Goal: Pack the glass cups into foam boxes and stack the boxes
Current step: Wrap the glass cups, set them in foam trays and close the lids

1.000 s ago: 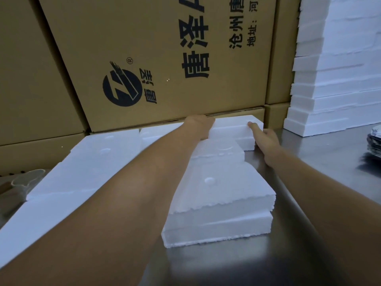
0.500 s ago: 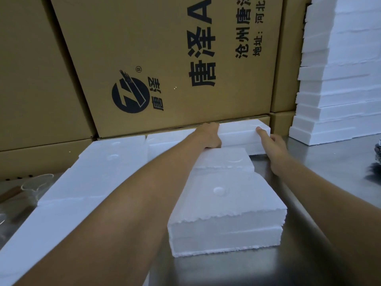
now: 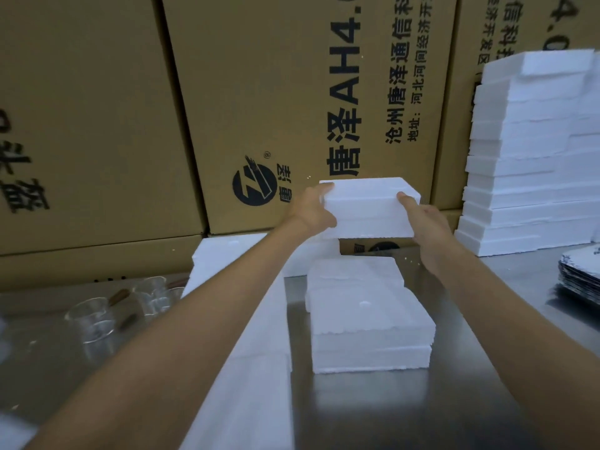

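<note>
A packing warehouse around me, printed cardboard cartons walled up along my steel table's far edge, foam boxes stacked at its right corner

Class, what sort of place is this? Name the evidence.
Probably a packing area in a warehouse or factory: printed cardboard cartons stacked as a wall, a tall foam box stack, glass cups on a steel table.

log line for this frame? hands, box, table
left hand: grip on foam box | right hand: grip, same box | box: lifted off table
</note>
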Available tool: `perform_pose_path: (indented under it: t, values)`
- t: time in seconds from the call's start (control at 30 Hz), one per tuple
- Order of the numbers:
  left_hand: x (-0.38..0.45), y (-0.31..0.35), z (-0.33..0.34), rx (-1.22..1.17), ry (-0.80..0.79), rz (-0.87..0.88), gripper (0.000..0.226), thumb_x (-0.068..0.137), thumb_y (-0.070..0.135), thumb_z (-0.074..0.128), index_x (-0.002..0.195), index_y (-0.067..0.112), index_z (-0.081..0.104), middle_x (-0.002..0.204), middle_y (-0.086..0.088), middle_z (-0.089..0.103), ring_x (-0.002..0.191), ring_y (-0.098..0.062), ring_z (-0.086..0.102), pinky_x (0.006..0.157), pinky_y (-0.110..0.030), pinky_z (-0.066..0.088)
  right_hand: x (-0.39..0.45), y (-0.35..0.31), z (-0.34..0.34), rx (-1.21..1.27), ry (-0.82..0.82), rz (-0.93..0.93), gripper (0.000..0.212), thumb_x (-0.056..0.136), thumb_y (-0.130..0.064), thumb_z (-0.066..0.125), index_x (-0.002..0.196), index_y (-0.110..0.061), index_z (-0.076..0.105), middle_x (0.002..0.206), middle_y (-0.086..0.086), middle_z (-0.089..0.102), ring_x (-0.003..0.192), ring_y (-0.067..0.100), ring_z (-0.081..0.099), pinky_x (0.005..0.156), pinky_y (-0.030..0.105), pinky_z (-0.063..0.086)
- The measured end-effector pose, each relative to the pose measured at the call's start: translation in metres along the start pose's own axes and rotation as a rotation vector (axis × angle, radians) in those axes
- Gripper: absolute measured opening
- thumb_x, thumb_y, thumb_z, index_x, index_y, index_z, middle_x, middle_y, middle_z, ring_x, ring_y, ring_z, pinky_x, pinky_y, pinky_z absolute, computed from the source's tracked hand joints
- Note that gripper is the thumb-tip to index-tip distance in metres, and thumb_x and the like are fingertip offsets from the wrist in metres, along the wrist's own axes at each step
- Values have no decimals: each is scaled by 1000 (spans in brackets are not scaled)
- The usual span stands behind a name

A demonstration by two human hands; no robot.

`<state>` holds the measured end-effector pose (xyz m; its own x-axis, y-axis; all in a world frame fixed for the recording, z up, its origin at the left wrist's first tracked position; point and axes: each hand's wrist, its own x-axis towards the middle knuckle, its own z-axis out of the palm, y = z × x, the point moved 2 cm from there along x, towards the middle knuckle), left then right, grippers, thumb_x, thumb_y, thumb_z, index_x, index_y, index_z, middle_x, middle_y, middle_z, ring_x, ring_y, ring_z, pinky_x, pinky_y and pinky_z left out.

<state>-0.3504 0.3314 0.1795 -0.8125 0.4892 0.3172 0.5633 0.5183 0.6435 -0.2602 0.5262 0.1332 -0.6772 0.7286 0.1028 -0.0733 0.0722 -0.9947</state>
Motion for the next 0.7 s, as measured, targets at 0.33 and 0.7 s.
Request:
perform_pose_path:
  t: [0.33, 0.7]
  values:
    - [-226, 7, -99, -267, -7, -108, 75, 85, 29, 79, 147, 48, 40, 117, 1, 55, 107, -12, 56, 74, -20, 44, -189, -32, -2, 27, -184, 63, 40, 81, -61, 65, 104, -29, 60, 111, -10, 60, 104, 12, 55, 89, 31, 41]
    - [-425, -19, -121, -420, 224, -164, 42, 100, 50, 51, 141, 54, 44, 132, 14, 47, 105, 16, 46, 86, -18, 37, -395, -26, 0, -58, -209, -2, 51, 87, -61, 60, 124, -27, 53, 111, -18, 51, 100, 2, 50, 91, 32, 40]
